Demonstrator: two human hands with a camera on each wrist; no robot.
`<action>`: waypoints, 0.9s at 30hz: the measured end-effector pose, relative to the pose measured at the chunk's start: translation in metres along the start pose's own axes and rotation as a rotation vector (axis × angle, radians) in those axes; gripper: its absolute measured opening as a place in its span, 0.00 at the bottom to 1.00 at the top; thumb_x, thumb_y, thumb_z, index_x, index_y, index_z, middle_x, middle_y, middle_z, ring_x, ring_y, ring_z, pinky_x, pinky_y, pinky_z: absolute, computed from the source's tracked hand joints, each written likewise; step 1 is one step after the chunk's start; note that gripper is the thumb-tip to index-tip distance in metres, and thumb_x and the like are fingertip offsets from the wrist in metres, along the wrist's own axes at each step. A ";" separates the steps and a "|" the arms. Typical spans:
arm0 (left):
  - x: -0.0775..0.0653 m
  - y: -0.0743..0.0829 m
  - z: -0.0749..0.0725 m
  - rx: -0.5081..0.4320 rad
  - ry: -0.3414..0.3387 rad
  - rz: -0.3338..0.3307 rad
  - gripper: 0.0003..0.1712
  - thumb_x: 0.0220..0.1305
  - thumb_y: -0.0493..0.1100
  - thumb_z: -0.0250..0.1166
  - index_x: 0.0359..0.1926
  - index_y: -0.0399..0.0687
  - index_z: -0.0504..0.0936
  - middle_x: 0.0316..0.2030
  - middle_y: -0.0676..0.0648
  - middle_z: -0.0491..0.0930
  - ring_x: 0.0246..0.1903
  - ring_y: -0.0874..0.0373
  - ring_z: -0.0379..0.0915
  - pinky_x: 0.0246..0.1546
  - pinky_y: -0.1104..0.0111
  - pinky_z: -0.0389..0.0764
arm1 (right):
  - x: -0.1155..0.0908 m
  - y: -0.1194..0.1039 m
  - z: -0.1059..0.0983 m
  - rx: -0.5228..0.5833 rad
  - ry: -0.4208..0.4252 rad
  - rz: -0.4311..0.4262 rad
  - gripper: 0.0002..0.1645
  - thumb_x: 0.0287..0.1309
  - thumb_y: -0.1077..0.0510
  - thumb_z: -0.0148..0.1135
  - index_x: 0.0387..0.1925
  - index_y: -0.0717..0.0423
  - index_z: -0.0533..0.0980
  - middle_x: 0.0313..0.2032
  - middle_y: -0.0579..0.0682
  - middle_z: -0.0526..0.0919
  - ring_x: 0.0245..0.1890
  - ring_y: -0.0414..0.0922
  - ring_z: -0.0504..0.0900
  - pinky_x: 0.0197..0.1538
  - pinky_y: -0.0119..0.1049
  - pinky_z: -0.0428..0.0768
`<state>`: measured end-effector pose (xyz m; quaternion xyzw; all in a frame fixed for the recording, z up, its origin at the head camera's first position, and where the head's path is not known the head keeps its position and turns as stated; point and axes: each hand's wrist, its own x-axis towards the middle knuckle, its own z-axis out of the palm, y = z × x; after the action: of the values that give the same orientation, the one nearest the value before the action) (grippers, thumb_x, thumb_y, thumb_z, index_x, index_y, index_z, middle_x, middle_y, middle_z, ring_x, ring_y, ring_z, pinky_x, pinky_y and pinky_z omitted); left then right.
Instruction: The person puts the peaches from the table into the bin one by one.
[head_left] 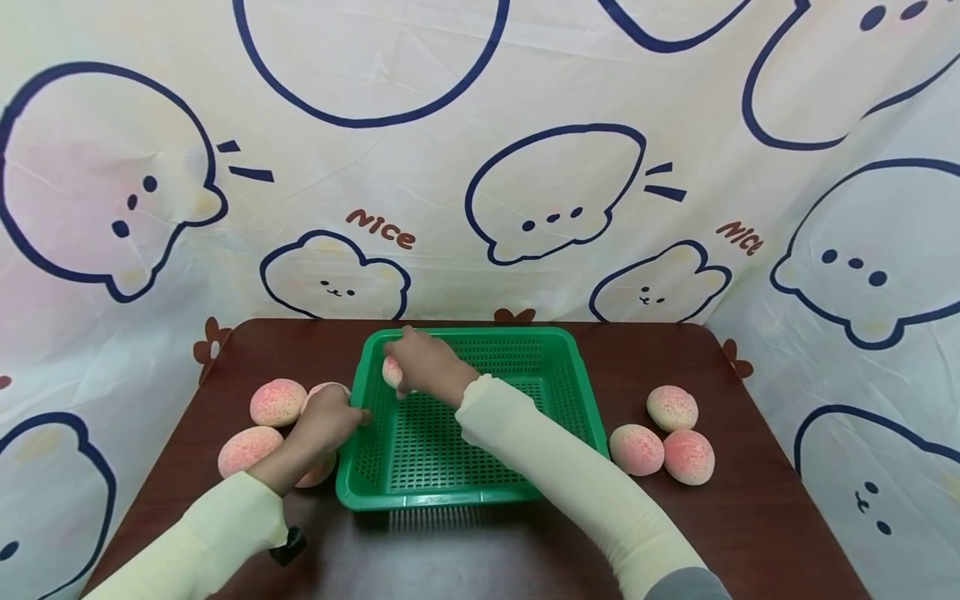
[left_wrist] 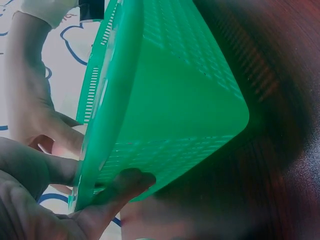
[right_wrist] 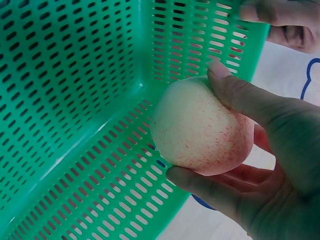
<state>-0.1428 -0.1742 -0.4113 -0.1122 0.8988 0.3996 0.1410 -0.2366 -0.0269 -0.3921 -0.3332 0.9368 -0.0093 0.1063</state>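
Observation:
A green plastic basket [head_left: 480, 498] with slotted walls stands on the dark wooden table. My left hand [head_left: 330, 421] grips its left rim, the thumb [left_wrist: 132, 185] lying along the outer wall and the other fingers over the inner side. Inside the far left corner of the basket, my right hand [head_left: 427, 362] holds a pale pink peach [right_wrist: 202, 127]. Its thumb and fingertips wrap round the peach, with the slotted walls close behind. In the head view, this peach [head_left: 392, 372] is partly covered by the hand.
Left of the basket lie several peaches [head_left: 278, 402], some partly hidden behind my left hand and forearm. Three more peaches [head_left: 637, 450] sit close together by the basket's right side. A cartoon-print cloth [head_left: 450, 183] hangs behind the table [head_left: 420, 567].

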 end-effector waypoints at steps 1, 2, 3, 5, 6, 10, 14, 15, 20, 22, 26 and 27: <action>0.000 0.000 0.000 0.001 0.000 -0.001 0.07 0.62 0.32 0.63 0.27 0.35 0.78 0.19 0.46 0.73 0.25 0.56 0.74 0.27 0.66 0.74 | 0.001 0.000 0.002 0.002 -0.002 0.004 0.39 0.49 0.47 0.82 0.64 0.41 0.77 0.58 0.52 0.77 0.50 0.44 0.80 0.44 0.38 0.85; 0.000 0.000 0.000 0.004 0.001 -0.001 0.07 0.62 0.32 0.63 0.27 0.35 0.78 0.19 0.46 0.73 0.25 0.56 0.74 0.27 0.66 0.74 | 0.001 0.000 0.003 0.001 -0.003 0.008 0.39 0.49 0.47 0.82 0.64 0.41 0.77 0.59 0.53 0.76 0.52 0.45 0.79 0.45 0.38 0.85; 0.001 -0.001 0.000 0.007 0.002 -0.003 0.07 0.62 0.32 0.63 0.27 0.35 0.78 0.19 0.46 0.72 0.25 0.56 0.74 0.27 0.66 0.74 | 0.001 0.000 0.004 0.000 -0.003 0.013 0.39 0.49 0.47 0.82 0.64 0.40 0.77 0.59 0.53 0.75 0.53 0.46 0.78 0.46 0.38 0.85; 0.001 -0.001 0.000 0.012 0.001 -0.005 0.07 0.62 0.33 0.64 0.27 0.35 0.78 0.19 0.46 0.73 0.26 0.56 0.75 0.27 0.66 0.74 | 0.003 0.000 0.007 0.003 -0.003 0.021 0.39 0.50 0.47 0.82 0.64 0.39 0.77 0.59 0.54 0.75 0.54 0.46 0.77 0.46 0.39 0.85; 0.001 -0.001 -0.001 0.012 0.002 -0.003 0.07 0.62 0.33 0.64 0.27 0.35 0.78 0.19 0.45 0.73 0.26 0.56 0.75 0.27 0.66 0.74 | 0.003 0.000 0.008 0.002 -0.002 0.023 0.39 0.50 0.48 0.81 0.64 0.39 0.77 0.59 0.54 0.75 0.55 0.47 0.77 0.47 0.39 0.85; 0.002 -0.002 -0.001 0.017 0.005 0.000 0.06 0.63 0.33 0.64 0.28 0.34 0.78 0.22 0.43 0.76 0.28 0.56 0.78 0.28 0.66 0.76 | 0.006 -0.001 0.013 0.007 0.007 0.023 0.39 0.49 0.47 0.82 0.64 0.38 0.77 0.62 0.53 0.75 0.59 0.49 0.76 0.48 0.41 0.85; 0.002 -0.002 0.000 0.017 0.005 0.005 0.07 0.62 0.32 0.63 0.28 0.35 0.77 0.21 0.43 0.75 0.28 0.55 0.78 0.28 0.66 0.76 | 0.007 -0.001 0.020 -0.007 0.018 0.010 0.38 0.49 0.47 0.82 0.63 0.38 0.78 0.65 0.54 0.74 0.61 0.51 0.76 0.50 0.42 0.86; 0.002 -0.002 0.000 0.015 0.003 0.009 0.07 0.62 0.32 0.63 0.27 0.36 0.77 0.20 0.44 0.74 0.27 0.55 0.77 0.28 0.66 0.75 | 0.007 -0.001 0.022 -0.012 0.019 0.005 0.37 0.49 0.47 0.81 0.62 0.38 0.79 0.64 0.54 0.75 0.60 0.51 0.76 0.50 0.43 0.86; 0.003 -0.001 0.000 0.016 -0.006 0.010 0.09 0.63 0.33 0.63 0.25 0.37 0.76 0.19 0.45 0.73 0.26 0.55 0.76 0.28 0.66 0.75 | 0.007 -0.001 0.029 -0.037 0.019 -0.002 0.33 0.50 0.47 0.81 0.60 0.37 0.80 0.61 0.51 0.76 0.58 0.50 0.75 0.47 0.40 0.86; 0.004 -0.001 -0.001 0.012 -0.008 0.007 0.08 0.63 0.33 0.63 0.27 0.36 0.77 0.20 0.44 0.75 0.27 0.55 0.78 0.28 0.66 0.77 | 0.006 -0.001 0.031 -0.043 0.024 -0.006 0.33 0.50 0.46 0.81 0.60 0.37 0.80 0.60 0.50 0.76 0.57 0.50 0.75 0.47 0.39 0.85; 0.004 -0.002 -0.001 0.002 -0.006 0.006 0.07 0.63 0.33 0.64 0.29 0.35 0.78 0.21 0.44 0.76 0.27 0.55 0.78 0.28 0.66 0.77 | 0.007 0.000 0.036 -0.045 0.027 -0.013 0.34 0.50 0.46 0.81 0.60 0.38 0.81 0.60 0.49 0.77 0.56 0.49 0.75 0.48 0.39 0.85; 0.004 -0.003 0.000 0.003 -0.008 0.007 0.07 0.63 0.33 0.64 0.29 0.35 0.77 0.21 0.44 0.75 0.27 0.55 0.77 0.28 0.66 0.76 | 0.007 0.000 0.038 -0.044 0.023 -0.014 0.34 0.50 0.46 0.81 0.60 0.38 0.80 0.61 0.50 0.77 0.57 0.49 0.75 0.49 0.39 0.85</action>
<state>-0.1457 -0.1766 -0.4143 -0.1074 0.8992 0.3992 0.1434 -0.2339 -0.0288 -0.4303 -0.3417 0.9357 0.0069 0.0879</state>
